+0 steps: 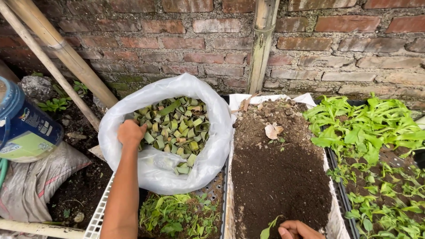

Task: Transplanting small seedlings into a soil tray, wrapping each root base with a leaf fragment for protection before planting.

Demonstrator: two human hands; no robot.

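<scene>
We see our left hand [131,132] reaching into the white plastic bag [164,166], its fingers curled down among the rolled green leaf pieces [175,128] so that we cannot tell whether they pinch any of them. The bag sits open on the far end of a white tray [98,217], and small green plants [177,214] grow in that tray just near of the bag. Our right hand [297,230] is at the near edge of the scene, over the box of dark soil [279,177], with its fingers pressed together on a small green seedling [268,230] that stands at the soil's near edge. To the right of the soil, a black tray of leafy seedlings [372,141] lies just beside it. On the far left stands a blue paint bucket [24,126] beside leaning bamboo poles [57,48], and a brick wall [212,40] runs behind everything.
</scene>
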